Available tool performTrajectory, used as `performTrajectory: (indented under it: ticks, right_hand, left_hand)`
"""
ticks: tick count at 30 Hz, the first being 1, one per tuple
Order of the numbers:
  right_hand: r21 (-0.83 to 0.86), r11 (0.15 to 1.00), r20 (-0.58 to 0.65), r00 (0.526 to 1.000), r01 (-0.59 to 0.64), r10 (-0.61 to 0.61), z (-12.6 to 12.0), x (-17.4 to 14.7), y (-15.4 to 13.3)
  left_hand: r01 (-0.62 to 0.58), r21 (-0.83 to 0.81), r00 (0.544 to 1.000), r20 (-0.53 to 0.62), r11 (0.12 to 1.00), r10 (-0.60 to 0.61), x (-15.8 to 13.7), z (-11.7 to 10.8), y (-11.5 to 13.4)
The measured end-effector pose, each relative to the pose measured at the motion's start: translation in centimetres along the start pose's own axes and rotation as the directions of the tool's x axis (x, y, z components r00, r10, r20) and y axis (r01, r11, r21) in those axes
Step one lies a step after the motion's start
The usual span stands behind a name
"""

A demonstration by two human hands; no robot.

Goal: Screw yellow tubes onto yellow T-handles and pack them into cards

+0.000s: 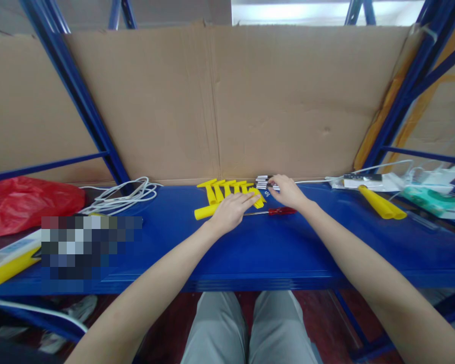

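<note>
My left hand (229, 210) lies palm down with its fingers stretched to the right, touching the yellow plastic pieces. Several T-shaped yellow pieces (219, 190) stand in a row beyond it. A yellow tube (205, 212) sticks out left of the hand; part of it is hidden under the palm. My right hand (288, 191) has its fingertips bent onto a small stack of white-and-black sticks (263, 181), closed at the end of one. Just below both hands lies a screwdriver with a red handle (281, 211), its shaft partly covered by my left hand.
On the left are a red bag (34, 202), a coiled white cable (125, 194) and a blurred-out patch. To the right lie two yellow tubes (382, 203), a black-and-white box (363, 180) and a green packet (430, 202). Cardboard (269, 101) walls the back of the blue table (227, 258).
</note>
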State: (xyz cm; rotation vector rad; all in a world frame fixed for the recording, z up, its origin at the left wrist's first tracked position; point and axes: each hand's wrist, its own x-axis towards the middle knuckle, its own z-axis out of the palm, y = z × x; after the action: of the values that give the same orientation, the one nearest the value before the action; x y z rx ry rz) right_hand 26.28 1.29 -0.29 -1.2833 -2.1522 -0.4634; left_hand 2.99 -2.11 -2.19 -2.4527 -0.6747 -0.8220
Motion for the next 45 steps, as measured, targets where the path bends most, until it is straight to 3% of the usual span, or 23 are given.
performTrajectory:
  ticks: [4, 8, 30, 45]
  right_hand:
    - [0.101, 0.96, 0.017, 0.965, 0.26, -0.262, 0.6, 0.2, -2.5]
    - [0.141, 0.935, 0.04, 0.942, 0.326, -0.335, 0.8, 0.3, -3.2]
    - [0.141, 0.966, 0.216, 0.946, 0.215, -0.242, 0.0, 0.3, -3.3]
    - [0.327, 0.935, 0.069, 0.983, 0.136, -0.168, 0.4, 0.2, -1.6]
  left_hand:
    - [-0.027, -0.025, 1.0, -0.006, 0.999, 0.027, 0.1, -0.1, 0.0]
    - [-0.05, -0.038, 0.999, -0.017, 0.998, 0.05, 0.1, -0.2, 0.1]
    - [0.057, -0.042, 0.995, 0.079, 0.998, -0.053, 0.1, -0.6, 0.0]
    - [0.225, -0.016, 0.968, 0.117, 0.974, -0.221, 0.2, -1.0, -0.2]
